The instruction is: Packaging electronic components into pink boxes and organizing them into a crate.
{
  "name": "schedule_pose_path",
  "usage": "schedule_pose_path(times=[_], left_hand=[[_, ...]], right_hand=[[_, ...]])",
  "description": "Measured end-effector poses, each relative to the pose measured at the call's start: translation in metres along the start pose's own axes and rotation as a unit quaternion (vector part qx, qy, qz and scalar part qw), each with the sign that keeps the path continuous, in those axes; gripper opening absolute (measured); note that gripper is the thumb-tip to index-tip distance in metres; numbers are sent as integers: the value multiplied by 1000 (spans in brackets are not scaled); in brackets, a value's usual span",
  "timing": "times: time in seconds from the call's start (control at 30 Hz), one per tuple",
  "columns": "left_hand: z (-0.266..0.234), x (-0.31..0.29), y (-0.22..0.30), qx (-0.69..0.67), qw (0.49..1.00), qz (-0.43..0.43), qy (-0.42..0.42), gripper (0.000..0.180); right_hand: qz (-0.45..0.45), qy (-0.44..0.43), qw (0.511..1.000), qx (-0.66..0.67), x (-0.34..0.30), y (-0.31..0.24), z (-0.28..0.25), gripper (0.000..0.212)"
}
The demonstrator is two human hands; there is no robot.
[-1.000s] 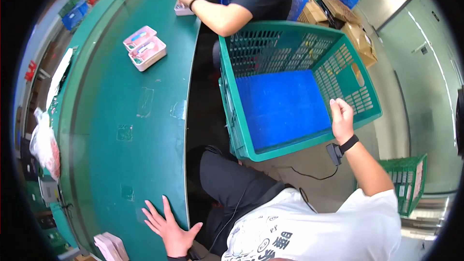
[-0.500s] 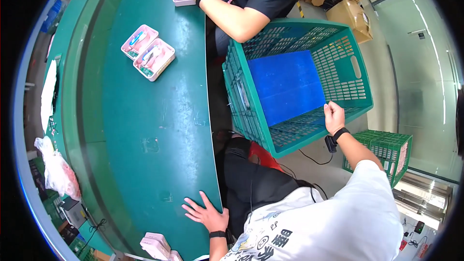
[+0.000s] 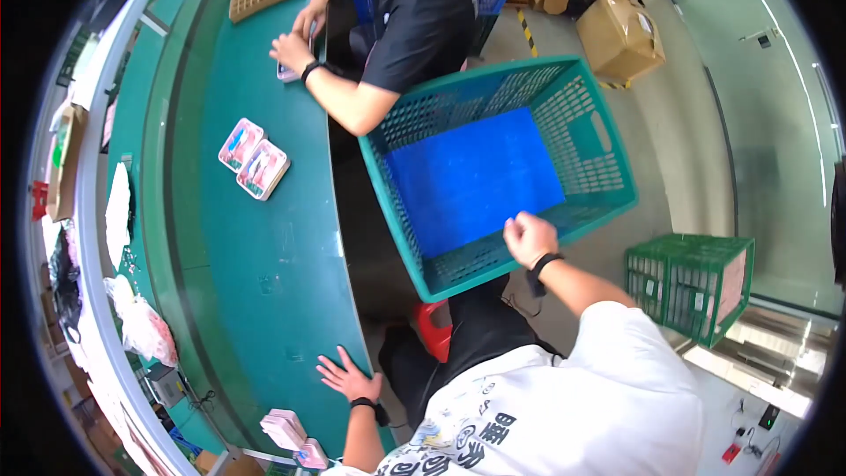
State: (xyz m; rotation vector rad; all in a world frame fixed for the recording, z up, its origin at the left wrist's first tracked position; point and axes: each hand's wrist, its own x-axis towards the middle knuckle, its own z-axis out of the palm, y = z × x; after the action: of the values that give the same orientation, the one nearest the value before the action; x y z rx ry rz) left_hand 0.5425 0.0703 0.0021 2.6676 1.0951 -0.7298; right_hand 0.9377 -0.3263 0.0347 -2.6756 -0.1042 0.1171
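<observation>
Green table [image 3: 264, 264] above pale floor [image 3: 656, 167]

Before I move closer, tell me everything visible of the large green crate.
The green crate looks like hard plastic, open on top, with slotted walls, a blue bottom and an oval handle opening in its right wall. It sits at an angle right of the table, open side facing the camera; its support is hidden. The right hand overlaps its near side and another person's arm its far left corner; contact is unclear.

Left hand [image 3: 350, 381] on table [image 3: 264, 251], right hand [image 3: 531, 240] at crate [image 3: 585, 133]
</observation>
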Motion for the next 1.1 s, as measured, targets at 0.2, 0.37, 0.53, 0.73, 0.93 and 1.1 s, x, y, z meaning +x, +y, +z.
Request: schedule_pose_path(times=[0.2,0.37,0.53,0.73,0.93,1.1], left_hand=[[-23,-23,98,-95,986,-120,63,122],[-107,10,253,-395,914,51,77,68],[-146,59,349,-533,844,68,-6,57],[-116,104,365,-417,902,75,83,45],[-111,110,349,-425,895,66,121,46],[-110,118,346,-376,920,46,101,44]], right_hand=[[-26,-57,983,173,-11,38,-59,34],[-88,81,937,327,43,105,-137,19],[32,315,938,141,168,269,-193,30],[256,262,880,301,243,342,-186,48],[288,262,892,231,253,303,-161,57],[271,206,918,204,273,311,-178,54]])
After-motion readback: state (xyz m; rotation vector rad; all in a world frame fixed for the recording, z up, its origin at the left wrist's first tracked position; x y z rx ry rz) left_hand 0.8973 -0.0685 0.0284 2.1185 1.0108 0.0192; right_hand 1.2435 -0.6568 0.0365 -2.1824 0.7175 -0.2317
